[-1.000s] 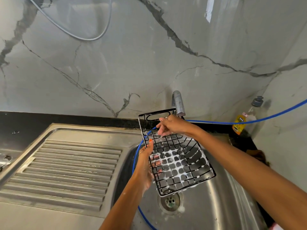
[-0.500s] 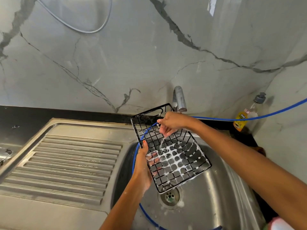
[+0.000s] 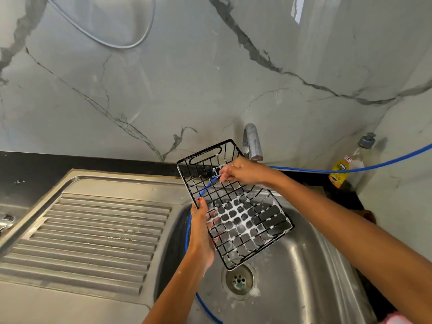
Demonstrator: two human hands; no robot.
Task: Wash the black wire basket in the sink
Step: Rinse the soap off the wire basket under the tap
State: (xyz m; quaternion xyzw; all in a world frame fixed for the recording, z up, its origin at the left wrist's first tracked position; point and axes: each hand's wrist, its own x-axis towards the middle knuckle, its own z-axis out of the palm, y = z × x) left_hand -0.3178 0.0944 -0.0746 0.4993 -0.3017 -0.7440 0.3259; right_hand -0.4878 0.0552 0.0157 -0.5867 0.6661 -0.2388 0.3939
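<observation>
The steel sink (image 3: pixel 304 265) fills the lower half of the view, its ribbed drainboard (image 3: pixel 93 230) off to the left and the drain (image 3: pixel 239 280) just below the action. Held up over the bowl, tilted with its far end high, is the black wire basket (image 3: pixel 233 206), and its lower half is webbed with white soap film. So this reads as the scrub-and-lather step, rinse yet to come.

The left hand (image 3: pixel 201 232) grips the basket's near left edge, thumb on top, fingers behind the mesh. The right hand (image 3: pixel 243 170) reaches in at the upper end, fingers pinched at the wires; whether it grips a small scrubber or only the wire, I cannot tell. A blue hose (image 3: pixel 350 169) runs in from the right and down behind the basket into the bowl.

Next move, as I judge it: get water across that foam, turning the basket so every wire clears.

The tap (image 3: pixel 251 143) stands right behind the right hand, spout partly covered; no stream shows. The soap bottle (image 3: pixel 339 171) label is too small to read, and something pink is cut off at the bottom right corner.
</observation>
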